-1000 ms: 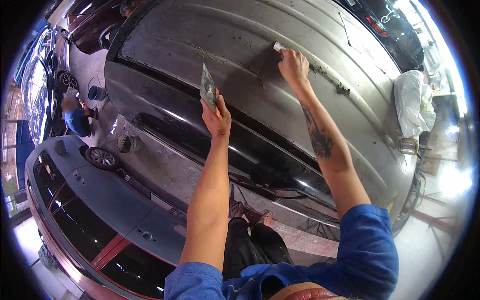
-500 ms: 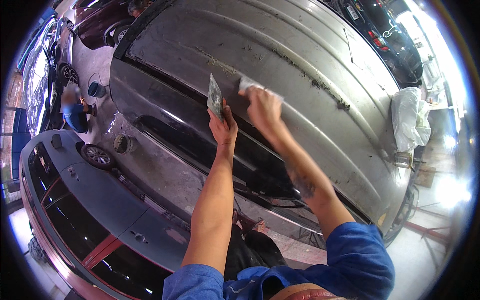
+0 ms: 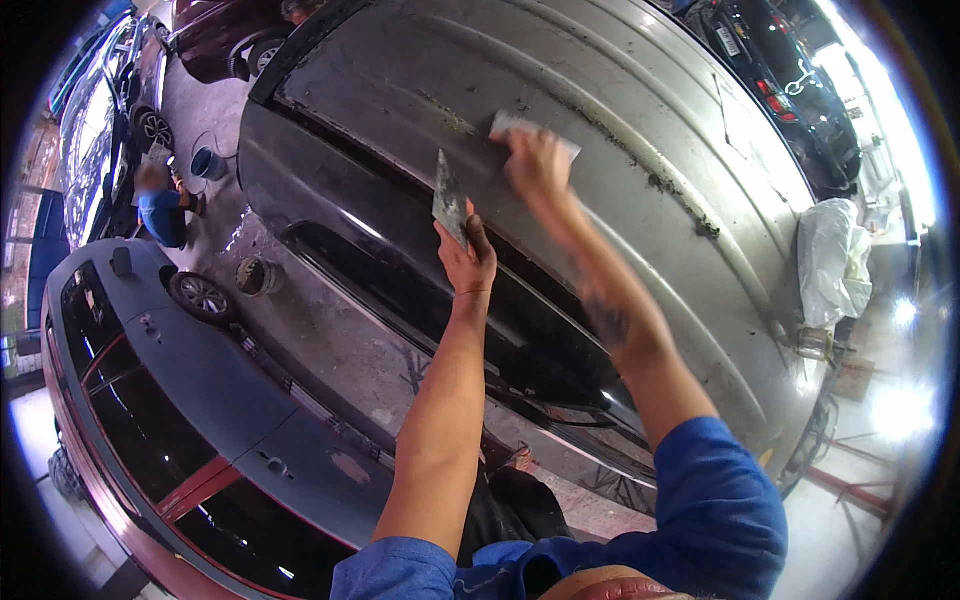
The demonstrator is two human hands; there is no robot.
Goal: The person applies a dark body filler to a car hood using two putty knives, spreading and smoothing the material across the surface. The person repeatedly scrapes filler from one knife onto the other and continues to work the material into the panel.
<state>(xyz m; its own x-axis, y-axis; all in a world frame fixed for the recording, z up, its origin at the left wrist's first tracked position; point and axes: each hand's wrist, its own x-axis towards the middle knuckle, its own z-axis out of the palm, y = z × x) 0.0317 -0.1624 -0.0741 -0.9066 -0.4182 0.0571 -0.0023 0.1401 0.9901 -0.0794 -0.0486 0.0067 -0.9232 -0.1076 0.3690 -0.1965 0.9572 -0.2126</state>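
My left hand (image 3: 468, 258) is closed around a thin, pointed-looking filler spreader (image 3: 449, 200) smeared with grey, held tilted up above the roof's near edge. Farther out and to the right, my right hand (image 3: 538, 168) grips a wide, pale flat spreader (image 3: 510, 123). Its blade is at the grey metal car roof (image 3: 380, 75); blur hides whether it presses flat. Dark crumbly debris (image 3: 660, 185) lies along a groove beyond that hand, and a smaller greenish patch (image 3: 447, 112) sits left of it.
White plastic sheeting (image 3: 832, 260) and a glass jar (image 3: 814, 343) are at the roof's right end. Behind me on the left stands a grey-primed car (image 3: 215, 385). Buckets (image 3: 256, 277) are on the floor, and a person in blue (image 3: 163, 212) crouches at far left.
My right hand has moved its spreader farther away across the roof. The left hand keeps about the same place over the roof edge, while the whole view has shifted slightly.
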